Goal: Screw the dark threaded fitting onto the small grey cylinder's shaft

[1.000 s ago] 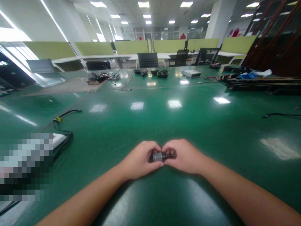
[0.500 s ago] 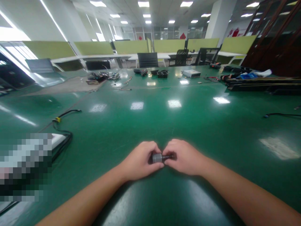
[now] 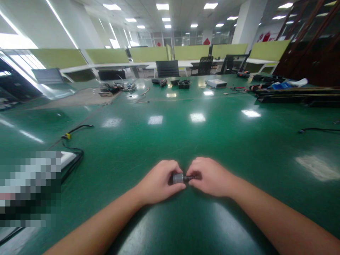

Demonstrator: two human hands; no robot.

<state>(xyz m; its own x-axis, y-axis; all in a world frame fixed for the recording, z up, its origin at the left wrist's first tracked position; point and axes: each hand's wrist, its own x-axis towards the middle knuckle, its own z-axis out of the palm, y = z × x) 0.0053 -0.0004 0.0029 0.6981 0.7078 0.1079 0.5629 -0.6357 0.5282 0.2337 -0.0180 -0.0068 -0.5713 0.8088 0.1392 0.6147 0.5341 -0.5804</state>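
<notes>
Low in the middle of the head view, my left hand (image 3: 164,182) is closed around a small grey metal cylinder (image 3: 177,178). Its left end is hidden in my palm, with thumb and fingers curved around it. From the cylinder's right side a thin dark ribbed shaft (image 3: 188,178) points to the right. My right hand (image 3: 209,177) pinches this shaft between thumb and fingers, which hide its far end. The two hands face each other, fingertips a little apart. Both are over the green table (image 3: 170,141); the part's exact kind is not clear.
At the left edge lies a blurred-out, pixelated item with a black cable (image 3: 77,159) beside it. Another cable (image 3: 318,130) lies at the right. Farther back are a white box (image 3: 216,83), a heap of electronic parts (image 3: 117,88) and long dark bars (image 3: 294,95).
My right hand has shifted slightly right, away from the left, and a little more of the dark shaft shows between them. The left hand keeps its grip on the cylinder.
</notes>
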